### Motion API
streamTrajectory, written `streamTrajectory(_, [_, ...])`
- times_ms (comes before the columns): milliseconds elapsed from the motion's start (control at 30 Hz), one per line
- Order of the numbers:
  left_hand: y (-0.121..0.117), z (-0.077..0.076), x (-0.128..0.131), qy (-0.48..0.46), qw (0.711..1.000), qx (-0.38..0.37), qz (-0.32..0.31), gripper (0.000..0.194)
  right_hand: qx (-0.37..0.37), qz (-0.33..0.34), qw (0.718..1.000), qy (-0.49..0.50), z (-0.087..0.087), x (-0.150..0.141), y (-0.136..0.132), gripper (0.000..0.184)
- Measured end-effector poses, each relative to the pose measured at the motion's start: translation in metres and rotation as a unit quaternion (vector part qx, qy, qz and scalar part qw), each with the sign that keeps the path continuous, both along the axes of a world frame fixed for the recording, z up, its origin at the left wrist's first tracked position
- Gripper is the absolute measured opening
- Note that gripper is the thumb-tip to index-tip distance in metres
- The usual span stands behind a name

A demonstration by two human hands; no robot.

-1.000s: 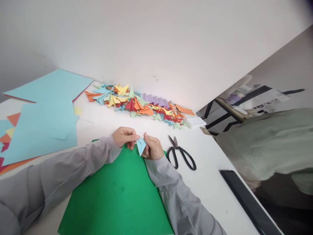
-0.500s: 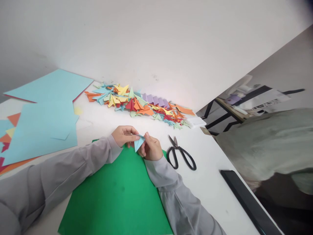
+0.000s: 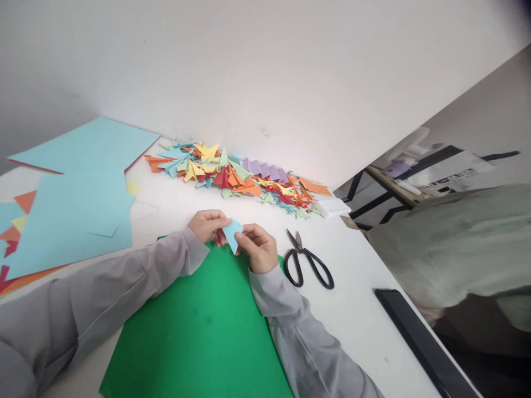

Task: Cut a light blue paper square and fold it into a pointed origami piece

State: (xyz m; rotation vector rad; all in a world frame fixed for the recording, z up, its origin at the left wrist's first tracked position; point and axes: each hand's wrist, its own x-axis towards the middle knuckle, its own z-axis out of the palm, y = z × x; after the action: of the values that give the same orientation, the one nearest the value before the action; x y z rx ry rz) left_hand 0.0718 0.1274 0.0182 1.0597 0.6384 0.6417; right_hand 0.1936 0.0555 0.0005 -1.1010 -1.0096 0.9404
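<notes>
A small folded piece of light blue paper (image 3: 232,233) is held up between my two hands, over the far edge of a green sheet (image 3: 194,326). My left hand (image 3: 207,226) pinches its left corner between thumb and fingers. On the other side my right hand (image 3: 260,249) grips it, the thumb lying flat across its face and the fingers behind. The paper's back side is hidden from me. Black-handled scissors (image 3: 307,257) lie slightly open on the white table, just right of my right hand.
Along the wall runs a heap of small folded paper planes (image 3: 232,177) in several colours. Large light blue sheets (image 3: 78,221) lie at left, with coloured scraps (image 3: 12,235) beside them. A black bar (image 3: 418,337) lies by the table's right edge. Beyond it is a person's pale green clothing (image 3: 464,249).
The blue paper has been turned, so a flatter face shows instead of the creased side. My right thumb has moved from its upper edge onto its face. Both hands have stayed nearly in place.
</notes>
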Motion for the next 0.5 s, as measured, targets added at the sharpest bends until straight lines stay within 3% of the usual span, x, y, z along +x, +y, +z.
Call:
streamTrajectory(133, [-0.0027,-0.0017,0.0005,0.009,0.998,0.047,0.027,0.037,-0.001,-0.016,0.999,0.033,-0.0009,0.0017,0.0009,0.013])
streamTrajectory(300, [-0.006,-0.0016,0.0011,0.021,0.994,0.082,0.068,0.033,-0.031,-0.005,0.992,0.118,0.0024,0.0047,0.0011,0.028])
streamTrajectory(500, [-0.0072,-0.0004,0.0016,0.038,0.992,0.089,0.08,0.028,-0.05,0.015,0.988,0.145,0.0075,0.0045,-0.0002,0.021])
